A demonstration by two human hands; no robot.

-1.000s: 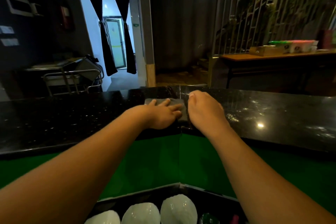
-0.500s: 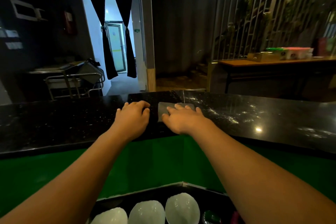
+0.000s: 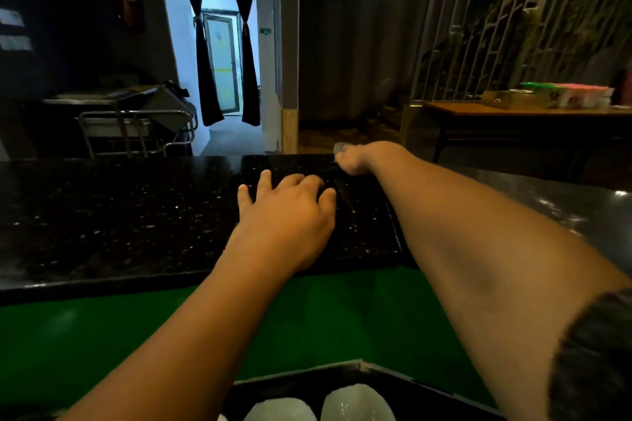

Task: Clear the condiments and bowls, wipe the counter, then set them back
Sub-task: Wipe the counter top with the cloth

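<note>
My right hand (image 3: pixel 362 156) reaches to the far edge of the black speckled counter (image 3: pixel 119 215) and presses a grey cloth (image 3: pixel 339 147); only a corner of the cloth shows past the fingers. My left hand (image 3: pixel 287 215) rests flat on the counter nearer to me, fingers slightly spread, holding nothing. Two white bowls (image 3: pixel 355 403) sit in a dark tray (image 3: pixel 383 374) at the bottom edge, below the counter. No condiments show on the counter.
A green panel (image 3: pixel 102 328) runs below the counter's near edge. Beyond the counter stand a metal trolley (image 3: pixel 133 120) at left, a curtained doorway (image 3: pixel 222 61), and a wooden table (image 3: pixel 513 113) with coloured boxes at right.
My right hand slid the cloth from the counter's middle out to its far edge. My left hand shifted right and nearer to me. The view dipped closer.
</note>
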